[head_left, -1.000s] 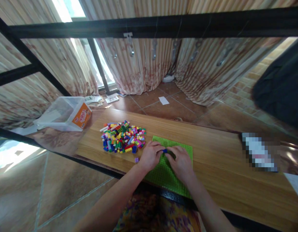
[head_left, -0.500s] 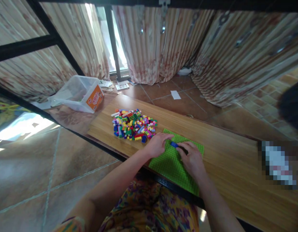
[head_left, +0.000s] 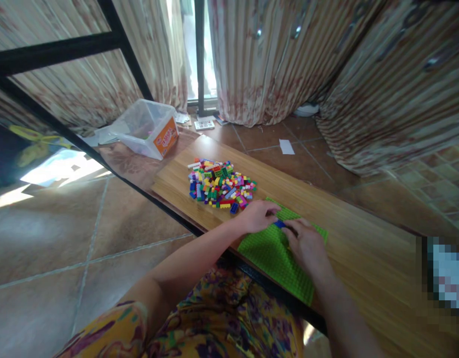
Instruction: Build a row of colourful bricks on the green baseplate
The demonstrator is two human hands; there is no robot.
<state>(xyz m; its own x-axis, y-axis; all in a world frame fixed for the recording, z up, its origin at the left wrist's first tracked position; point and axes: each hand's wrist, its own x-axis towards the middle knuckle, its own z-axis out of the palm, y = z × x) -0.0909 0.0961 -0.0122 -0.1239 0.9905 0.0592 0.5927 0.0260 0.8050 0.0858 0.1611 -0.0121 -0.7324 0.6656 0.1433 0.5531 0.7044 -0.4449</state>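
A small blue toy brick (head_left: 279,223) lies low over the green studded baseplate (head_left: 276,253). My right hand (head_left: 306,242) has its thumb and fingers closed on the brick's right end. At the brick's left end is my left hand (head_left: 257,217), its fingers curled and its thumb against the brick. Both hands partly cover the baseplate. Whether the brick is pressed onto the studs cannot be made out. Just left of the baseplate spreads a heap of colourful toy bricks (head_left: 218,184), with a dark blue brick (head_left: 234,208) at its near edge.
The wooden tabletop (head_left: 367,248) runs from upper left to lower right. Beyond its far left end stands a clear plastic bin (head_left: 140,130) with an orange label. A white paper (head_left: 286,146) lies on the tiled floor behind the table. A blurred-out object (head_left: 451,276) is at the right.
My view has swung, so everything sits further right or lower. My left fingers, stretched out before, are now curled in at the blue brick. My right hand keeps its hold.
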